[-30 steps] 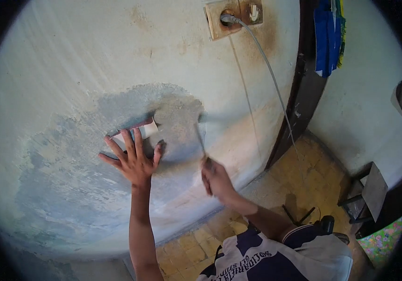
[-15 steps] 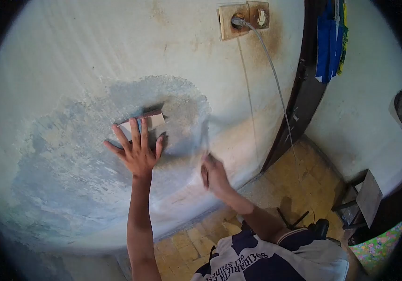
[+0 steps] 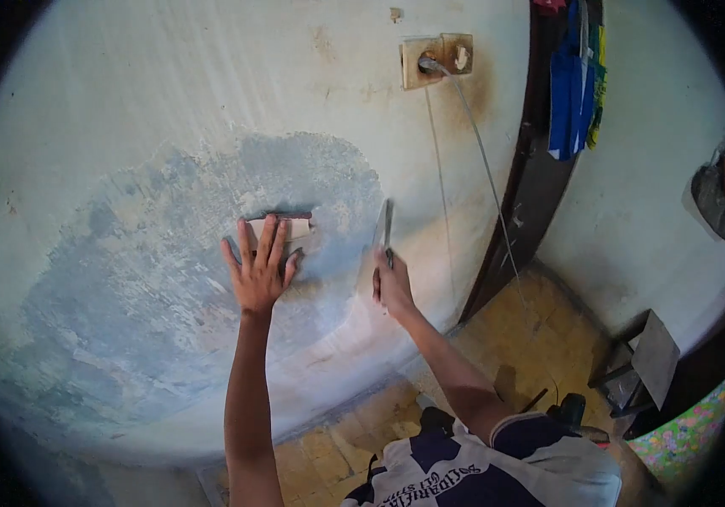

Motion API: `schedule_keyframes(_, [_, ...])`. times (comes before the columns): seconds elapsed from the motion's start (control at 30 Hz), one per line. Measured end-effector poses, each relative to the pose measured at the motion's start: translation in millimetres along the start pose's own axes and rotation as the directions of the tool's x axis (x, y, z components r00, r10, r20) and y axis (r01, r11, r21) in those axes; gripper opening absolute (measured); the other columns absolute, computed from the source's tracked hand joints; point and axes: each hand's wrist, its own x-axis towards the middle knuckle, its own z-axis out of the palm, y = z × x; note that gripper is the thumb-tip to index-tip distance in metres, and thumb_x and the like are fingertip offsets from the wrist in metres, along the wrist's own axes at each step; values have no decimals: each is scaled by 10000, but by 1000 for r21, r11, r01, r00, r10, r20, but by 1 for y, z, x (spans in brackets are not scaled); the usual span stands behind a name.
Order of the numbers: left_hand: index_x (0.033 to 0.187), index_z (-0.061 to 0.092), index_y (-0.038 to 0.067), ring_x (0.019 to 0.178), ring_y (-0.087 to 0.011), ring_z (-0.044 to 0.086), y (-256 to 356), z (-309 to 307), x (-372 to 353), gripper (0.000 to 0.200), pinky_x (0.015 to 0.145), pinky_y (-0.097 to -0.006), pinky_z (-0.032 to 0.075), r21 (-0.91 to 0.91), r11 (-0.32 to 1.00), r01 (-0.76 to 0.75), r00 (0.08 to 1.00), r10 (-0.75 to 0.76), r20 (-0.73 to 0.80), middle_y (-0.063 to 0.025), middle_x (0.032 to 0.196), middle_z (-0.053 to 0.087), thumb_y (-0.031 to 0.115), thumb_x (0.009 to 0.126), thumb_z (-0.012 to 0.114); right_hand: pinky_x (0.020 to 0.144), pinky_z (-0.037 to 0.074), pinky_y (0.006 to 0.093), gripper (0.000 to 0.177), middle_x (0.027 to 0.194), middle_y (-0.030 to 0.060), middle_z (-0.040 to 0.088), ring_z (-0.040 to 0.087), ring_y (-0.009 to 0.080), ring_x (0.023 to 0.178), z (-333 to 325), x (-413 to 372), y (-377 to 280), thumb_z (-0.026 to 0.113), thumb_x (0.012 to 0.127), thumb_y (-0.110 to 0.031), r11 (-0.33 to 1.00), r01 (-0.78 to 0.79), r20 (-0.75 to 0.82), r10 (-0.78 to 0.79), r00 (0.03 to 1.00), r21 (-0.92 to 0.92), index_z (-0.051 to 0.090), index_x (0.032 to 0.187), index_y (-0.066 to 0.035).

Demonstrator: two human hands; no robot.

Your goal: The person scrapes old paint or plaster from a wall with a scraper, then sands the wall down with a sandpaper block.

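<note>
A pale rectangular block [image 3: 282,228] lies flat against the wall [image 3: 168,127], a thin blade [image 3: 386,226] upright nearby.

You're in a room of an old, lived-in house. The plastered wall [image 3: 125,127] ahead is stained, its paint gone in a wide grey patch [image 3: 168,253], and the scraper [image 3: 386,226] in your right hand [image 3: 392,283] says home repair. Up top is a rust-marked socket plate [image 3: 437,57] with a cable [image 3: 485,160] trailing down. Yellow floor tiles [image 3: 540,329] lie below, blue cloth [image 3: 567,93] hangs by the dark door frame [image 3: 540,169], and a small stool [image 3: 645,363] stands in the corner. That may be flowered fabric [image 3: 692,422] at the edge, but it's too cut off to be sure.
</note>
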Motion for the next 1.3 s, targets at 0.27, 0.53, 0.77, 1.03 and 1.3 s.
schedule_keyframes(0.27, [1454, 336, 296, 1404, -336, 229, -5, 7, -22, 600, 1109, -592, 150, 23, 1000, -10, 1000, 11, -17, 63, 1531, 258, 487, 899, 458, 306, 310, 256, 379, 482, -6, 385, 385, 103, 324, 23, -18, 12, 444, 982, -433, 998, -61, -16, 60, 998, -20, 433, 799, -101])
schedule_keyframes(0.53, [1405, 437, 262, 1339, -392, 329, -28, 14, -50, 537, 1101, -519, 217, 25, 998, -55, 998, 55, -1, 27, 1485, 357, 482, 916, 406, 321, 361, 265, 374, 529, -10, 407, 406, 94, 347, 22, -20, 22, 446, 985, -412, 993, -90, -8, 91, 996, 72, 476, 858, -61])
schedule_keyframes(0.77, [1379, 474, 237, 1313, -455, 348, -45, 27, -80, 529, 1081, -537, 242, 72, 996, -58, 995, 64, -78, -20, 1474, 379, 497, 925, 387, 318, 334, 255, 353, 519, -7, 411, 391, 94, 344, 6, -1, 22, 439, 992, -388, 981, -70, -74, 85, 994, 180, 461, 832, -75])
schedule_keyframes(1.03, [1391, 457, 210, 1328, -503, 290, -47, 32, -83, 561, 1084, -578, 227, 59, 997, -57, 987, 65, -146, -76, 1503, 325, 488, 903, 460, 329, 322, 240, 371, 486, -7, 403, 379, 95, 331, 2, -19, 15, 419, 999, -405, 989, -126, 40, 124, 992, 79, 436, 817, -82])
schedule_keyframes(1.3, [1451, 347, 165, 1382, -485, 164, -46, 45, -96, 633, 1095, -617, 166, 133, 991, -30, 986, 50, -157, -138, 1547, 171, 513, 925, 395, 350, 340, 233, 300, 529, -26, 416, 382, 65, 372, -1, -13, 19, 445, 1002, -342, 990, -135, 38, 134, 990, 46, 455, 857, -80])
